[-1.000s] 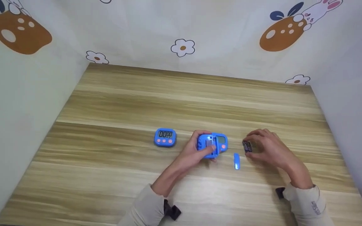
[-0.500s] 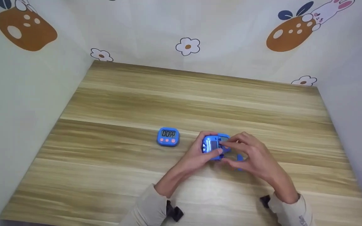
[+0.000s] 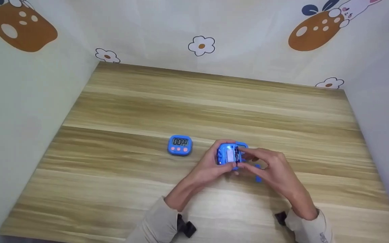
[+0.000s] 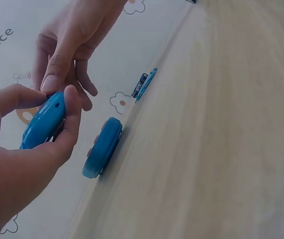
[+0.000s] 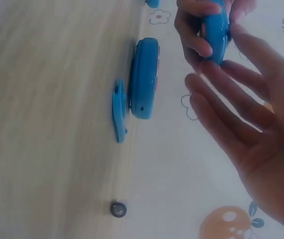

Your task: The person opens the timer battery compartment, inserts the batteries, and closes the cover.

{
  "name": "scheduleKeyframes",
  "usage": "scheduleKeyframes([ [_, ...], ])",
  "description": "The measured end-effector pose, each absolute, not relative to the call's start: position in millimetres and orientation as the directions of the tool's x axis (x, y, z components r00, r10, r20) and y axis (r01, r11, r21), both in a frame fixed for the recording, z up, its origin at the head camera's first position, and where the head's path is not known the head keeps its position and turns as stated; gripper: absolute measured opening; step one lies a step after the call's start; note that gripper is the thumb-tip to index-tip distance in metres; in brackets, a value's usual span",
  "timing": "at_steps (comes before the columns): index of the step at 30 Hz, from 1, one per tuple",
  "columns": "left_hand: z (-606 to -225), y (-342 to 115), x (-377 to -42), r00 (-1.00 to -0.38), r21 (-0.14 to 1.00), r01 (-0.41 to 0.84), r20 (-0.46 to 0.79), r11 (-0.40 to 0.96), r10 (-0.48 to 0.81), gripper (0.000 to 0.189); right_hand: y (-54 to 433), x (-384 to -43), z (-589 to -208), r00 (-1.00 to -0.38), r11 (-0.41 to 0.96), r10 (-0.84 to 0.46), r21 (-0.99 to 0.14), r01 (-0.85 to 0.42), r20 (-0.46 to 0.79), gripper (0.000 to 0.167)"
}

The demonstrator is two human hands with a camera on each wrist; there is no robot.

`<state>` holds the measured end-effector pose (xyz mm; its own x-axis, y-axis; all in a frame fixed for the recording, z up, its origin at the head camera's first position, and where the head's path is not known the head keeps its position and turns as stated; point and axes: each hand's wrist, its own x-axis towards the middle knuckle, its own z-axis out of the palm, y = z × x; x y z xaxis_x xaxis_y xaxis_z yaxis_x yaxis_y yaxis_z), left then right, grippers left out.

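Note:
My left hand [image 3: 211, 163] grips a blue digital timer [image 3: 226, 153] raised above the table, its back turned up and its battery slot uncovered. Over that slot, my right hand [image 3: 279, 172] pinches a small dark battery [image 3: 237, 156] between thumb and fingertip, and the battery lies along the slot. My left thumb rests at the slot's near end. The other right fingers [image 5: 231, 119] stretch loosely below the timer. Behind the held timer, a second blue timer [image 5: 145, 79] stands on the table, mostly hidden in the head view.
A thin blue battery cover [image 5: 118, 112] lies on the table [image 3: 147, 108] beside the second timer. Another battery [image 5: 118, 209] lies farther right. To the left, a third blue timer [image 3: 180, 145] shows zeros. Patterned cloth walls [image 3: 147, 33] enclose the table.
My right hand has brought a battery leftward from the table to the held timer's open back and now has it at the slot. The left hand keeps its grip.

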<state>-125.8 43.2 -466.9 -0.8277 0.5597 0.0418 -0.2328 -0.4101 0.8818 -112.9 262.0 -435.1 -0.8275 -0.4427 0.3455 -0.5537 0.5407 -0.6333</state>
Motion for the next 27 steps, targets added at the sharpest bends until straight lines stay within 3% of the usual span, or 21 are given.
scheduleKeyframes([
  [4,-468,43,-125,-0.834,0.889,-0.180,0.090,-0.422,0.545,0.059,254,-111,-435,-0.873,0.554,-0.388,-0.681,-0.478,0.297,0.042],
  [8,-468,45,-123,-0.824,0.947,-0.058,0.133,-0.316,0.550,0.057,248,-111,-432,-0.928,0.514,-0.326,-0.790,-0.334,0.180,0.046],
  [11,-467,47,-121,-0.811,0.965,-0.025,0.132,-0.259,0.569,0.060,252,-113,-427,-0.931,0.474,-0.345,-0.833,-0.284,0.120,0.052],
  [14,-464,49,-120,-0.810,0.959,-0.084,0.093,-0.272,0.578,0.066,269,-116,-422,-0.912,0.481,-0.396,-0.822,-0.303,0.104,0.054],
  [17,-462,49,-121,-0.827,0.958,-0.125,0.044,-0.259,0.561,0.073,295,-119,-426,-0.900,0.583,-0.421,-0.726,-0.364,0.113,0.052],
  [22,-463,46,-125,-0.862,0.981,-0.114,-0.021,-0.154,0.507,0.081,313,-118,-433,-0.884,0.779,-0.464,-0.454,-0.433,0.047,0.054],
  [27,-465,45,-125,-0.856,0.984,-0.115,-0.030,-0.133,0.516,0.080,312,-116,-441,-0.877,0.815,-0.480,-0.368,-0.448,0.004,0.050],
])
